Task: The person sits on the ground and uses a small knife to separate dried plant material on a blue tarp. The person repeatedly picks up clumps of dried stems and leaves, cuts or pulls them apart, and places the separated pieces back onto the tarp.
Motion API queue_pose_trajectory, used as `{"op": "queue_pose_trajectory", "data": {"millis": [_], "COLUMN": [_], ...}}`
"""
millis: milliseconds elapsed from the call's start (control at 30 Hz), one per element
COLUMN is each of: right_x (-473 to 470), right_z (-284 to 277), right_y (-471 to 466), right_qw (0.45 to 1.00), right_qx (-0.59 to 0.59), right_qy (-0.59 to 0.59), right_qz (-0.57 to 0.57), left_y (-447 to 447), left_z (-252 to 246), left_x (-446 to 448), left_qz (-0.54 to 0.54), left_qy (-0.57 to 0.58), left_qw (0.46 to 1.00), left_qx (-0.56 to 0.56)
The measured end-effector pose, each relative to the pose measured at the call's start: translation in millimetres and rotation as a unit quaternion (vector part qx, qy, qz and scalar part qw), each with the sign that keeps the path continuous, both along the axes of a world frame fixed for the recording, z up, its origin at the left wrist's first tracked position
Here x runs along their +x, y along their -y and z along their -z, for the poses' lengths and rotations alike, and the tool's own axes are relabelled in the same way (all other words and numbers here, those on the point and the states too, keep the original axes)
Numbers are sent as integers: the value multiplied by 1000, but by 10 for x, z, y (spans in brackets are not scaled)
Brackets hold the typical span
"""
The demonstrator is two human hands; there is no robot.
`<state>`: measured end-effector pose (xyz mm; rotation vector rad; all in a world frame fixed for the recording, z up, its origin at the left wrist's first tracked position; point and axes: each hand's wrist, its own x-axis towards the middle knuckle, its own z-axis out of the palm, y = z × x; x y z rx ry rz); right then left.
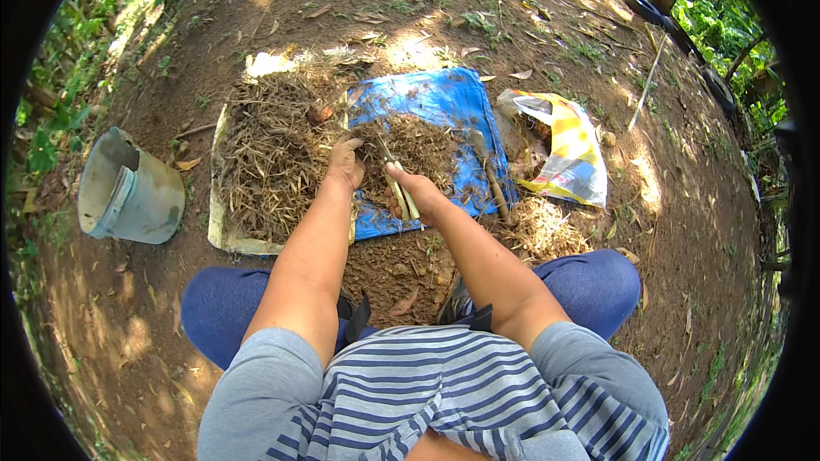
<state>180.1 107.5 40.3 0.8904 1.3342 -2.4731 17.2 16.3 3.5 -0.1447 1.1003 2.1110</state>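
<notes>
My right hand [410,193] grips hand shears [401,187] by their pale handles. Their dark blades point away from me over a heap of chopped dry plant matter [416,144] on a blue tarp [428,95]. Just left of the blades, my left hand [346,163] is at the heap's edge with its fingers bent; whether they pinch a stem is too small to tell. Beside it, a larger pile of dry straw [275,160] covers a pale sack [221,230]. A reddish-brown lump [319,113] sits on this pile.
A wooden-handled tool [493,182] lies along the tarp's right side. Beyond it is a yellow and white plastic bag [572,147], with pale shavings [544,230] nearer me. At left, a broken plastic bucket [150,198] leans on the soil. A stick [648,82] and tires [688,45] are at far right.
</notes>
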Motion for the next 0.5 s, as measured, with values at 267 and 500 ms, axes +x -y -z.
{"op": "queue_pose_trajectory", "data": {"millis": [267, 500], "right_x": [25, -6], "right_z": [-125, -17], "right_y": [35, -27], "right_qw": [1000, 999], "right_qx": [8, 3], "right_qy": [-4, -13], "right_qz": [-10, 34], "left_y": [-38, -123], "left_z": [83, 165], "left_x": [13, 81], "left_qz": [51, 73], "left_qy": [-26, -66], "left_qw": [998, 995], "left_qx": [0, -27]}}
